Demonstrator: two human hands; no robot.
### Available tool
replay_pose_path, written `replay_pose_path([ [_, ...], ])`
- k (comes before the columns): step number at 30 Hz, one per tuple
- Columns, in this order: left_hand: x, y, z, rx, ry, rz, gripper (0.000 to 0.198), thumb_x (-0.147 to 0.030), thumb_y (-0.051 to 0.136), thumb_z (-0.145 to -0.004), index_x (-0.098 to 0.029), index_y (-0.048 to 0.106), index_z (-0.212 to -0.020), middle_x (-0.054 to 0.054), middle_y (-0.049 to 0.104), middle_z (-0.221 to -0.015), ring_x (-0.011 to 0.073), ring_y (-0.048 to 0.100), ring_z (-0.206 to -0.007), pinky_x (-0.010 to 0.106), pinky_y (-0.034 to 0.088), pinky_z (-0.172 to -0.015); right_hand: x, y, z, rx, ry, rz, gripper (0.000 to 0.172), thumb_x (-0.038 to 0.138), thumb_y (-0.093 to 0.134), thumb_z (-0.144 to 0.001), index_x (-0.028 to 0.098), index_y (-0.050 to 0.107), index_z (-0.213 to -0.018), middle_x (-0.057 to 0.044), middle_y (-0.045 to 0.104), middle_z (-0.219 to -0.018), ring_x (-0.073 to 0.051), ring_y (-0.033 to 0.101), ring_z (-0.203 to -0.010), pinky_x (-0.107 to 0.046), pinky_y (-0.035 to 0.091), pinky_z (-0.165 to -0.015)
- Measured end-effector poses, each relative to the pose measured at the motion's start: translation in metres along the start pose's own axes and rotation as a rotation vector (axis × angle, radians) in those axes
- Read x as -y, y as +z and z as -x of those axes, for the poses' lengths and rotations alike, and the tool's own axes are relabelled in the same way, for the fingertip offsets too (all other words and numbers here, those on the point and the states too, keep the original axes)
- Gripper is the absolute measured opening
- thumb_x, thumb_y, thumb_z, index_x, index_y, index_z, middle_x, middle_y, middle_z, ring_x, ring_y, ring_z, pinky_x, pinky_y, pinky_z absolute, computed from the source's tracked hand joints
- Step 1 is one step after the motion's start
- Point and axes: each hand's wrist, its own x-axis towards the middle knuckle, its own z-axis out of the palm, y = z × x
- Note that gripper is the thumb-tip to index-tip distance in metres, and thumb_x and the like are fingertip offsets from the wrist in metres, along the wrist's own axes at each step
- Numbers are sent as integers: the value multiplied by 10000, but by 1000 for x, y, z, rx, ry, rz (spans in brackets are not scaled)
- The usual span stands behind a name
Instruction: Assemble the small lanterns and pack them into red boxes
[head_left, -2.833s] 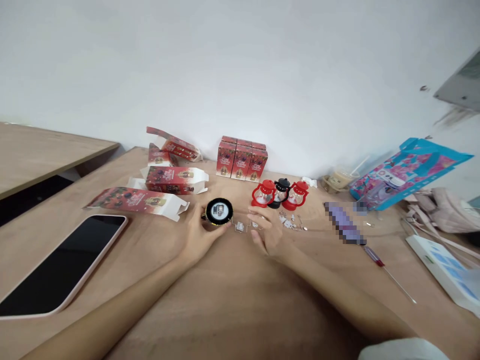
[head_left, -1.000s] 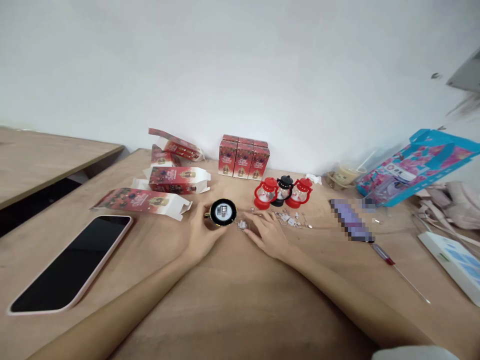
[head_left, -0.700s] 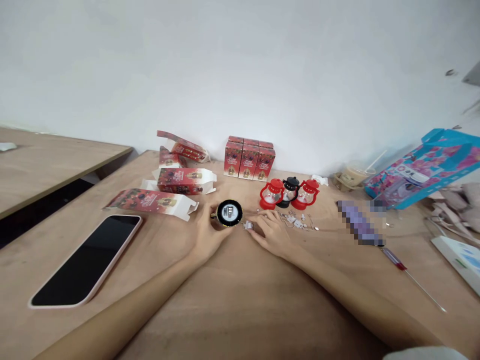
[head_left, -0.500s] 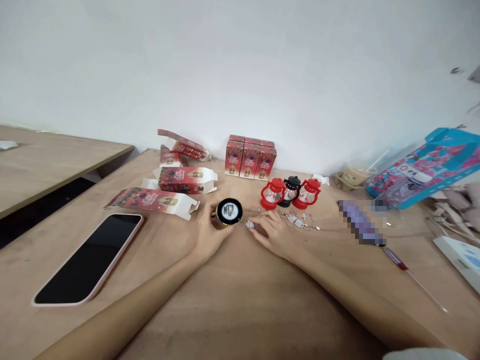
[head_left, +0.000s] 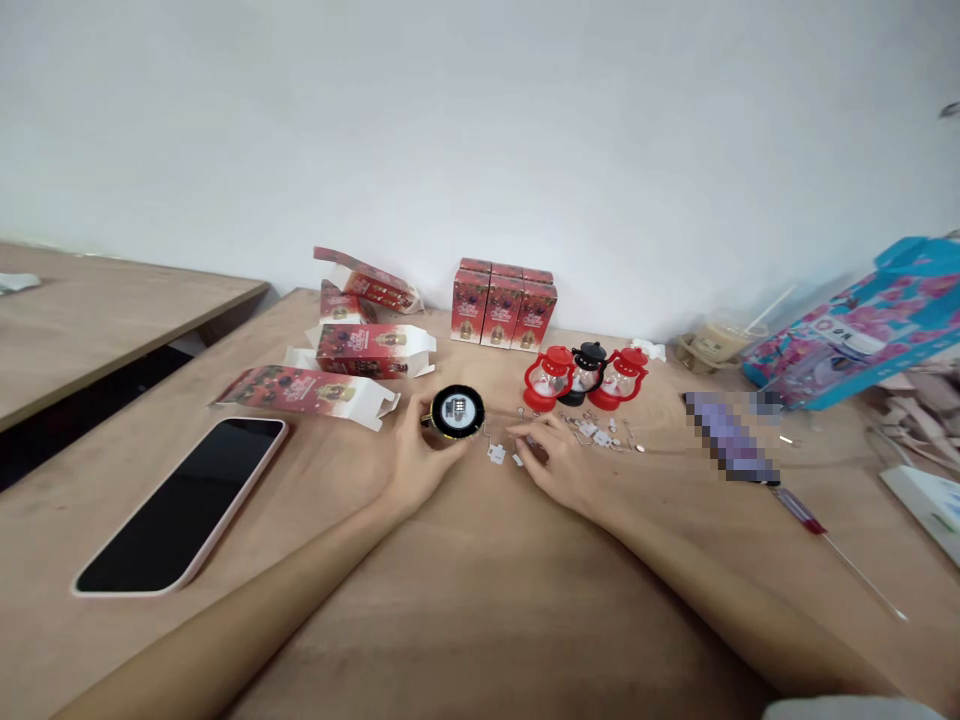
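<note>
My left hand (head_left: 420,455) is wrapped round a small lantern (head_left: 457,412) with a black-rimmed, gold-edged base. Its underside faces me and shows a pale disc with a small opening. My right hand (head_left: 551,455) rests low over the table to the right, fingers loosely bent and thumb a little apart. A small white plastic piece (head_left: 496,453) with a thin wire lies between the hands, clear of the fingertips. Close under the right thumb is another tiny white piece (head_left: 517,460). Beyond that hand lie several small white and metal parts (head_left: 600,436), partly hidden by its fingers.
Two red lanterns (head_left: 624,380) flank a black lantern (head_left: 589,372). Behind stand red boxes (head_left: 501,310); opened boxes (head_left: 307,392) lie left. A phone (head_left: 184,505) is at the left. A screwdriver (head_left: 806,520), drink cup (head_left: 716,340) and blue floral bag (head_left: 862,325) are right.
My right hand has let go of the small white piece and moved slightly right. My left hand still holds the lantern. The view has shifted a little.
</note>
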Motion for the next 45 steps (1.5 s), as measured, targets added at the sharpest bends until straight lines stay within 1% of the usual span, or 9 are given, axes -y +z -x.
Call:
replay_pose_path([
  [7, 4, 0, 1, 16, 35, -12, 444, -306, 752, -603, -204, 514, -963, 28, 620, -948, 208, 614, -909, 338, 497, -793, 9, 0, 0, 46, -107, 123, 152, 224, 528, -868, 191, 633, -974, -82, 676, -958, -239, 546, -910, -426, 448, -827],
  [15, 1, 0, 2, 30, 42, 12, 413, -273, 741, -619, -196, 510, -953, 28, 627, -941, 198, 619, -907, 341, 506, -799, 11, -3, 10, -70, -42, 191, 151, 229, 522, -865, 189, 626, -968, -127, 554, -1095, -253, 540, -989, -426, 466, -833],
  [19, 4, 0, 2, 52, 32, -10, 424, -264, 737, -628, -194, 512, -980, 40, 626, -973, 206, 614, -927, 348, 502, -808, 13, -4, 13, -80, -61, 232, 143, 224, 545, -852, 191, 630, -962, -130, 540, -1107, -270, 523, -1007, -449, 467, -837],
  [26, 5, 0, 2, 28, 27, 5, 406, -272, 733, -625, -190, 517, -959, 40, 620, -951, 213, 616, -919, 342, 499, -793, 12, 8, -4, -35, -45, 243, 69, 256, 622, -821, 216, 665, -857, -121, 534, -1138, -289, 507, -1025, -470, 483, -815],
  [29, 3, 1, 1, 28, 17, -4, 377, -271, 727, -634, -187, 521, -938, 36, 623, -931, 203, 616, -896, 330, 497, -782, 11, 8, -6, -28, -69, 185, 54, 216, 625, -817, 219, 657, -773, -104, 562, -1113, -282, 518, -1016, -469, 479, -820],
  [35, 2, 1, 1, 20, 27, -9, 394, -293, 734, -627, -188, 518, -939, 32, 627, -919, 206, 622, -888, 341, 507, -781, 18, -1, -11, -49, -41, -145, 128, 186, 482, -905, 194, 582, -825, -54, 650, -863, -184, 612, -829, -340, 504, -748],
  [37, 3, 0, 1, 12, 28, -14, 400, -283, 736, -627, -189, 520, -949, 34, 631, -930, 206, 624, -890, 345, 510, -784, 24, -5, -17, -91, 20, -265, 125, 215, 487, -908, 198, 577, -822, -38, 669, -853, -164, 629, -792, -307, 503, -727],
  [41, 3, 0, 2, 28, 14, 10, 390, -270, 725, -633, -193, 523, -958, 29, 631, -929, 201, 627, -879, 329, 511, -766, 40, -13, -30, -267, 108, -448, 100, 278, 551, -880, 204, 589, -825, -31, 675, -815, -156, 634, -761, -283, 506, -683],
  [45, 1, -1, 2, 31, 15, 13, 375, -244, 705, -625, -194, 518, -946, 26, 628, -912, 204, 624, -867, 323, 506, -746, 58, -22, -41, -362, -35, -434, 59, 243, 592, -856, 220, 606, -909, -17, 662, -789, -133, 622, -688, -264, 515, -649],
])
